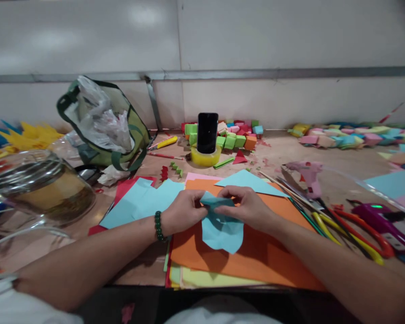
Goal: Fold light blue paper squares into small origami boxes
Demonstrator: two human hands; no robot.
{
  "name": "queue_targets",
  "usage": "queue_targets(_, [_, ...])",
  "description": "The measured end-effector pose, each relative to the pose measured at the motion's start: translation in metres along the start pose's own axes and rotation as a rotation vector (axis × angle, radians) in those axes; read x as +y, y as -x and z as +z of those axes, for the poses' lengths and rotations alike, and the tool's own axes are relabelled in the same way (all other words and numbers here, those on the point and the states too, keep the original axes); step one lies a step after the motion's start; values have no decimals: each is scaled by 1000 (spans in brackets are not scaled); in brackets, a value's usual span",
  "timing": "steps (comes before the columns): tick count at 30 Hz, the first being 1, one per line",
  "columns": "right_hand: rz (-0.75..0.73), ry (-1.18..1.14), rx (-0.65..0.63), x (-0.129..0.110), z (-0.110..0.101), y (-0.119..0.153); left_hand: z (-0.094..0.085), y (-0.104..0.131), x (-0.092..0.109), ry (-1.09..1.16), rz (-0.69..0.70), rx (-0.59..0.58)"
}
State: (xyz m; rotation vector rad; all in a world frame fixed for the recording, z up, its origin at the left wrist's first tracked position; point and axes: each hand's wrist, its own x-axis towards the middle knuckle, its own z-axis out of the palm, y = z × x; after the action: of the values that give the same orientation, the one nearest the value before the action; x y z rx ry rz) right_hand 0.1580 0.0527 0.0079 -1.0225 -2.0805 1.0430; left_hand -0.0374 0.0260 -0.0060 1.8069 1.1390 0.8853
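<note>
A light blue sheet of paper (222,231), creased and partly folded, is between my two hands above a stack of coloured paper with an orange sheet (273,252) on top. My left hand (185,209), below a green bead bracelet (158,226), pinches the sheet's upper left edge. On the upper right, my right hand (245,204) grips the same sheet with thumb and fingers; some fingertips are hidden behind the fold. Just beyond my hands lies a light blue paper triangle (251,182). More light blue paper (141,202) rests on red sheets to the left.
A phone (207,132) leans upright in a yellow tape roll (205,156), with folded paper cubes (234,140) behind. Scissors (361,231), a pink glue gun (307,175) and a purple device (384,225) lie right. A glass jar (43,189) and green bag (104,126) stand left.
</note>
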Motion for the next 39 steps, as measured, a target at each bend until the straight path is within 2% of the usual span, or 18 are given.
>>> queue_targets(4, [22,-68,7,-1,0,0,3,2,-2,33,34,-52])
queue_targets(7, [34,-96,-3,1,-5,-2,1,0,-4,40,-4,-10])
queue_targets(11, [128,-171,-31,8,-14,-7,-8,-5,-6,69,-49,79])
queue_targets(14, [154,-239,-11,12,-17,-9,-14,-9,-8,102,-47,99])
queue_targets(20, [75,-290,81,15,-10,-6,-14,-11,-9,120,-28,69])
queue_targets(28, [-23,18,116,11,-6,-4,-9,-7,-8,19,-21,68])
queue_targets(34, [-106,56,37,6,-3,-3,-4,-3,-4,-114,68,41])
queue_targets(39, [-157,-78,-54,5,-1,-2,-1,-1,0,-140,102,26])
